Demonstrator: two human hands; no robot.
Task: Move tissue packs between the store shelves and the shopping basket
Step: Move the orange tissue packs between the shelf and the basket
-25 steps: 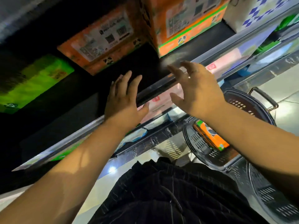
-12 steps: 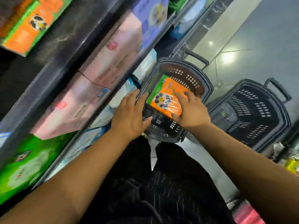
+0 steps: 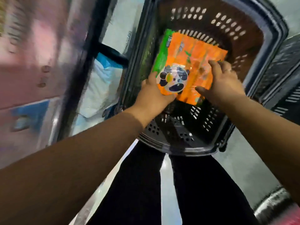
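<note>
Two hands hold one tissue pack [image 3: 191,67], orange with a green left edge and a panda print, inside the outline of the basket [image 3: 178,147]. The left hand [image 3: 152,93] grips the near-left corner, palm against the edge, fingers hidden under the wrap. The right hand [image 3: 225,85] grips the near-right corner, fingers curled over the top face, thumb along the near edge. Cannot tell whether the pack rests on the basket bottom or is clear of it. Its green edge runs close to the left wall; its far edge stops short of the perforated far wall; its right edge stands apart from the right wall. Bare slotted bottom lies between the pack's near edge and the near rim. The left rim is just beside the shelves [image 3: 78,62], which are blurred. A second basket [image 3: 285,88] sits close against the right rim. Dark trouser legs [image 3: 203,184] stand just behind the near rim on pale floor [image 3: 240,159].
</note>
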